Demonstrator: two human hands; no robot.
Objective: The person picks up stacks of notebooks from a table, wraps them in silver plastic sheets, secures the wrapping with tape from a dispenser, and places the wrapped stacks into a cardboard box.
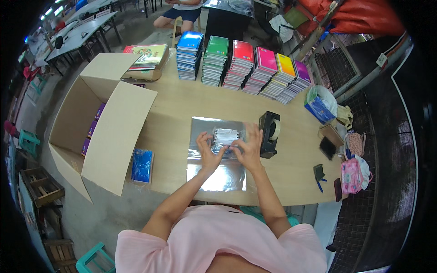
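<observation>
- Left hand (209, 154): fingers and thumb bent around the left side and near edge of a small white bundle (226, 136), fingers touching it. Can't tell if it's really gripping.
- Right hand (249, 150): thumb and index at the bundle's near edge, close together, other fingers up and blurry. Can't tell if anything's pinched there either.
- The bundle sits between both hands, with black bits along its sides, on top of a shiny silver sheet (223, 175) spread on the worktop (173, 104).
- Just right of the right hand there's a black tape dispenser (269, 135) with a roll in it.
- Off to the left, a blue pack (142, 166) in clear wrap lies beside an open cardboard box (119, 136) with purple packs (92, 128) inside.
- Along the far side, notebook piles in a row: blue (189, 57), green (215, 61), red (238, 66), pink (261, 70), yellow (279, 77), purple (296, 83).
- Over by the right edge: a pink bag (351, 175) and a dark brush (327, 148).
- Beyond the worktop, a person (182, 12) in dark shorts is sitting.
</observation>
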